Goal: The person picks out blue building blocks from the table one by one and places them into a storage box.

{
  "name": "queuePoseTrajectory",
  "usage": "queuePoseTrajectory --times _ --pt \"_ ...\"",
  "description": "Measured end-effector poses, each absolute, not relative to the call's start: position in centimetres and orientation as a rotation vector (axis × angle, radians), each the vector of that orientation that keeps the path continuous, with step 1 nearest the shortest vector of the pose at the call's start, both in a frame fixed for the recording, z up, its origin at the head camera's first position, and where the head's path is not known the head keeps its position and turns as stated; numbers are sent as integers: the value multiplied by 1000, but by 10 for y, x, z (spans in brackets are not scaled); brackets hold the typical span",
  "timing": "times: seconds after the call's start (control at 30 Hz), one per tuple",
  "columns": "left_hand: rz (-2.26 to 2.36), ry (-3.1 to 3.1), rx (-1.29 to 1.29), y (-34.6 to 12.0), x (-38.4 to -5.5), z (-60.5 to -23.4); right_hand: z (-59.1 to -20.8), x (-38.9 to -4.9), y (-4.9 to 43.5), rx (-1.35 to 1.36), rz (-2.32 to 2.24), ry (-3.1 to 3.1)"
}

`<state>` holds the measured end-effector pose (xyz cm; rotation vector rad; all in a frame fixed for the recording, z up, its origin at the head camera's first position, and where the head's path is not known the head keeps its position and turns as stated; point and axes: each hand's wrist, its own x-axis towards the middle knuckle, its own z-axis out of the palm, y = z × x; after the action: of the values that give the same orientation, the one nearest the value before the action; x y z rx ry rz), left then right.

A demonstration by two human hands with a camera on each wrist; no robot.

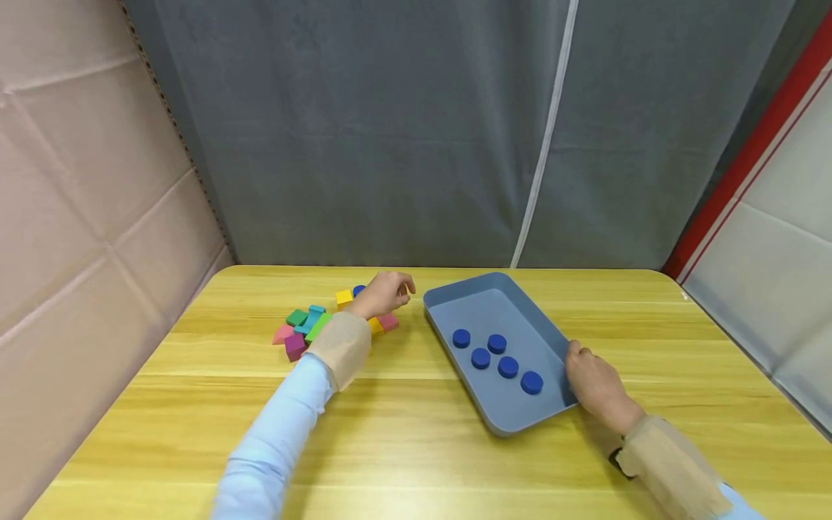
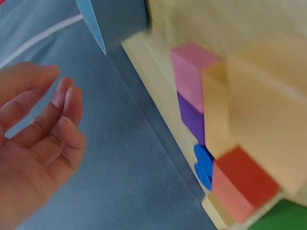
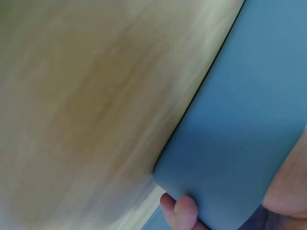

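Note:
My right hand [image 1: 596, 384] grips the near right corner of a grey-blue tray [image 1: 534, 306]. In the right wrist view its fingertips [image 3: 184, 213] curl at the tray's lower edge. Several round blue discs [image 1: 508, 367] lie inside the tray. My left hand [image 1: 383, 292] is raised over the right part of a group of coloured blocks, left of the tray. Its fingers are loosely bent, and the left wrist view shows nothing between them. Two blue discs [image 2: 203, 165] lie among the blocks, beside a red block [image 2: 244, 179] and a purple block [image 2: 191, 119].
The block group on the wooden table [image 1: 390, 462] includes a magenta cube [image 1: 295, 347], a green block [image 1: 297, 318], a yellow block [image 1: 344, 300] and a pink block [image 1: 388, 322]. A grey curtain [image 1: 390, 144] hangs behind the table's far edge.

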<state>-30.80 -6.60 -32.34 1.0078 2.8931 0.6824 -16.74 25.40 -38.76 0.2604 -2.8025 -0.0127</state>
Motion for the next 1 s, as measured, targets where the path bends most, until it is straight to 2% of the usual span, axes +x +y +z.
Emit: queuePoseTrajectory --times 0.6,0.83,1.0 --pt "591 2865 584 -97 -325 -316 -389 -164 253 259 -21 -2772" --pt "399 2846 561 -101 -325 -316 -390 -165 253 266 -18 -2757" --pt "1127 2436 -49 -105 -294 -312 -390 -165 251 269 -20 -2760"
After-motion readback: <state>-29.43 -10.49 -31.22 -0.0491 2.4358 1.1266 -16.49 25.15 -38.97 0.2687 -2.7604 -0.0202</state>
